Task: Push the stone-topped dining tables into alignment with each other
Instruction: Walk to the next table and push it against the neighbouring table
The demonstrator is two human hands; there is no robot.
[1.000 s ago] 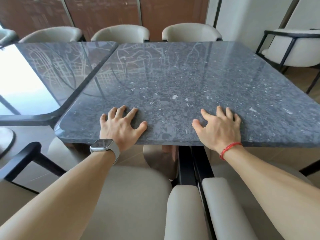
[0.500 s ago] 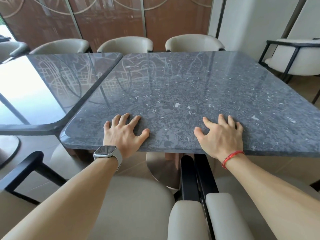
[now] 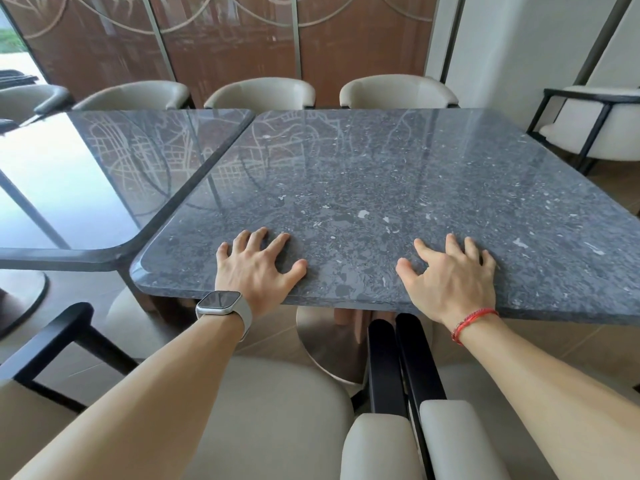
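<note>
A grey speckled stone-topped table (image 3: 398,174) fills the middle of the view on a round metal pedestal. A second, darker glossy table (image 3: 104,174) stands to its left, side edges close together; the near edge of the speckled table sticks out further towards me. My left hand (image 3: 258,268), with a watch on the wrist, lies flat with spread fingers near the front left of the speckled top. My right hand (image 3: 450,275), with a red thread bracelet, lies flat the same way near the front middle. Neither hand holds anything.
Three beige chairs (image 3: 263,93) line the far side against a brown panelled wall. Two beige chairs (image 3: 277,410) with black arms stand directly below my arms. Another chair (image 3: 599,126) stands at the right by the white wall.
The speckled table's near edge sits further from me and lies closer to level with the dark table's edge. My hands keep the same flat placement. The camera has tilted up.
</note>
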